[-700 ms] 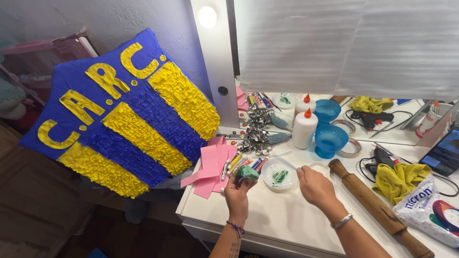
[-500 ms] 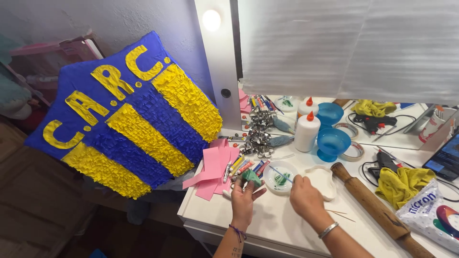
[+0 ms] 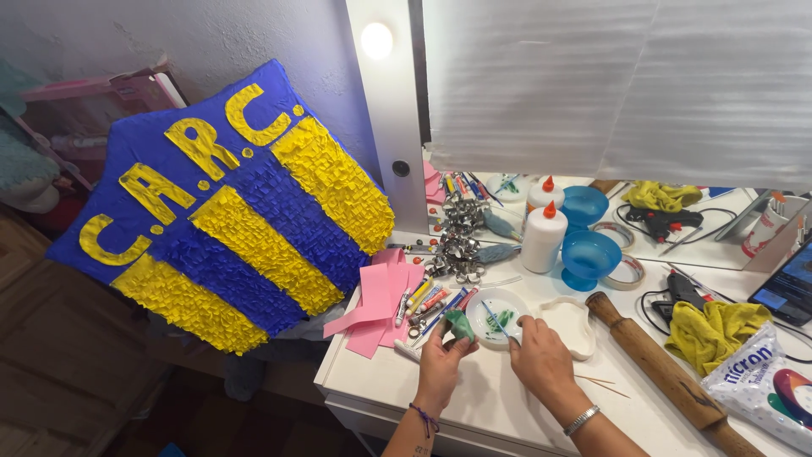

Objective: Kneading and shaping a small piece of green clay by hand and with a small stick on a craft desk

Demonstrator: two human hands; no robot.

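Two hands: left hand (image 3: 440, 366) pinching one green lump (image 3: 461, 324); right hand (image 3: 541, 360) fingers loosely curled, touching one white dish (image 3: 497, 317).

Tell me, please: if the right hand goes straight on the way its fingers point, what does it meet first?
The right hand points up-left and already touches the small white dish, smeared green and blue. Beyond it lie the metal rings, though depth is unclear.

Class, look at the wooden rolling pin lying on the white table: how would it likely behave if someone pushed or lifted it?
The wooden rolling pin looks round and long, so a sideways push would probably set it rolling. It seems solid and stiff, likely heavy for its size. One end lies near the white table's front edge, so it might roll off.
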